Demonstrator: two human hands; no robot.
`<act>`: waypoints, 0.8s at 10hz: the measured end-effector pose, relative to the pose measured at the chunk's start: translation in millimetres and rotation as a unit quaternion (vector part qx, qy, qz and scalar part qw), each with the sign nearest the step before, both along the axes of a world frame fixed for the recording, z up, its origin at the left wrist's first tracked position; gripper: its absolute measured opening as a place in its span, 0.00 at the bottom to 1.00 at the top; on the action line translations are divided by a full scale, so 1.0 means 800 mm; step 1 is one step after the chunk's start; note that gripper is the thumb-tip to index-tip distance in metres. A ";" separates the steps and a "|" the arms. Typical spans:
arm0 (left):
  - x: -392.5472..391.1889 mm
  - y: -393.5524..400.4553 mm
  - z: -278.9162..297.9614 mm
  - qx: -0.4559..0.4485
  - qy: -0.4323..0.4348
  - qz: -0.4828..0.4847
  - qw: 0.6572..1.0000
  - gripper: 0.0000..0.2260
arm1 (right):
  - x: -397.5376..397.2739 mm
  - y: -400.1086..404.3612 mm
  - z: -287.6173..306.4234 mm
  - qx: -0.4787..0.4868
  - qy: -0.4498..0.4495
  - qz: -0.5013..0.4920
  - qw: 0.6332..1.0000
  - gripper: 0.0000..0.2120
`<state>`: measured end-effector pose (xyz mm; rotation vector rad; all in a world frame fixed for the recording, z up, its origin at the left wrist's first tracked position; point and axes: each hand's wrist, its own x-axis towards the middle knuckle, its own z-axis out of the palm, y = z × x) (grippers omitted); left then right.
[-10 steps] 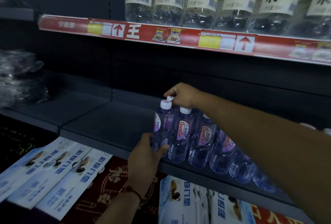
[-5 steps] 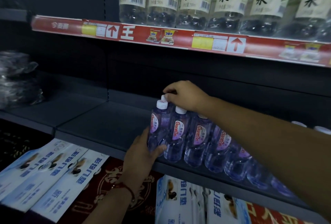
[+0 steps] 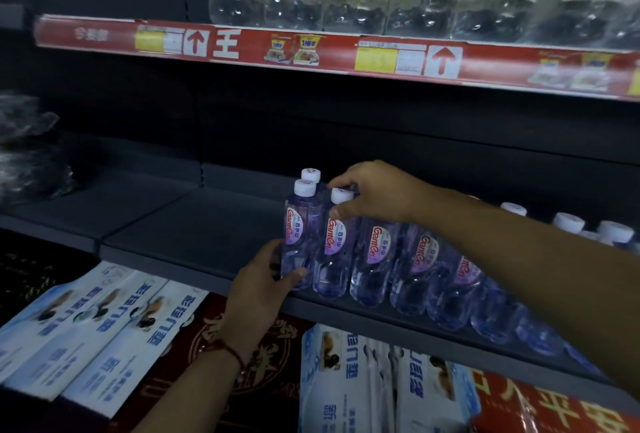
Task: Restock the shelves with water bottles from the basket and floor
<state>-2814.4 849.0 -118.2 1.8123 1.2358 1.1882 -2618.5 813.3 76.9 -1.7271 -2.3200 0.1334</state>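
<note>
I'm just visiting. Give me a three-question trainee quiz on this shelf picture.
1. True or false: the left hand grips the base of the end bottle.
2. The right hand is at the top of which bottle? A) the end bottle B) the second bottle C) one on the top shelf
3. Fill in: the bottle caps are ____ in colour.

Key: 1 true; 2 B; 3 white.
</note>
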 end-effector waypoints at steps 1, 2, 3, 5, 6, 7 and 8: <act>0.003 0.000 0.001 -0.004 0.005 0.002 1.000 0.21 | 0.000 0.000 -0.005 0.009 0.003 0.001 1.000 0.18; 0.005 -0.001 0.001 0.006 0.011 0.004 1.000 0.23 | 0.001 -0.001 -0.013 0.029 0.007 0.004 1.000 0.12; 0.007 -0.003 0.002 0.016 0.019 0.004 1.000 0.25 | 0.002 -0.008 -0.024 0.061 -0.001 0.000 0.998 0.14; -0.008 0.000 0.009 0.067 0.204 -0.001 0.977 0.28 | 0.010 -0.022 -0.054 0.137 -0.030 -0.023 0.990 0.30; -0.026 -0.003 0.019 0.098 0.362 0.067 0.925 0.36 | 0.017 -0.028 -0.066 0.171 -0.067 -0.053 0.982 0.35; -0.042 -0.022 0.048 0.076 0.462 0.102 0.878 0.43 | 0.020 -0.041 -0.079 0.200 -0.070 -0.059 0.976 0.36; -0.047 -0.056 0.075 0.038 0.502 0.083 0.860 0.41 | 0.014 -0.069 -0.077 0.116 -0.055 -0.065 0.990 0.37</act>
